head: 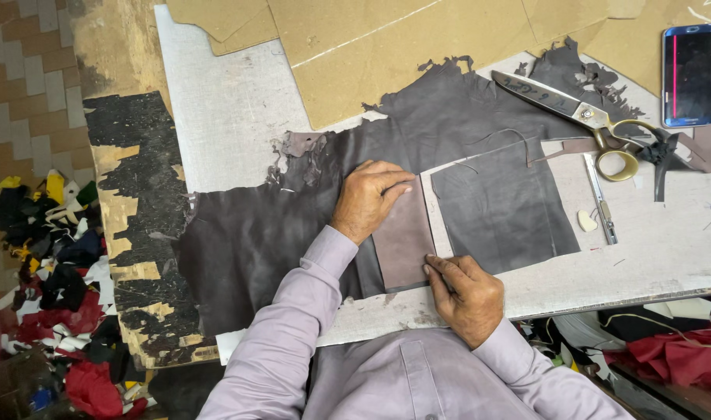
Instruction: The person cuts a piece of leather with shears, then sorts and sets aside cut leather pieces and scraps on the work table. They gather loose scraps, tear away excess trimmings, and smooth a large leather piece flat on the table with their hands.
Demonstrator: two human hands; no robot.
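Hands (368, 198) (466, 292) pin smooth rectangular pattern piece (403, 241) on matte leather (246, 241)

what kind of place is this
Probably a small leather or garment cutting workshop. A dark leather hide lies spread on the worktable, big brass-handled shears rest beside cardboard patterns, and a heap of coloured scraps covers the floor.

Leather workshop: hide (246, 233), shears (581, 113), offcuts (52, 280).
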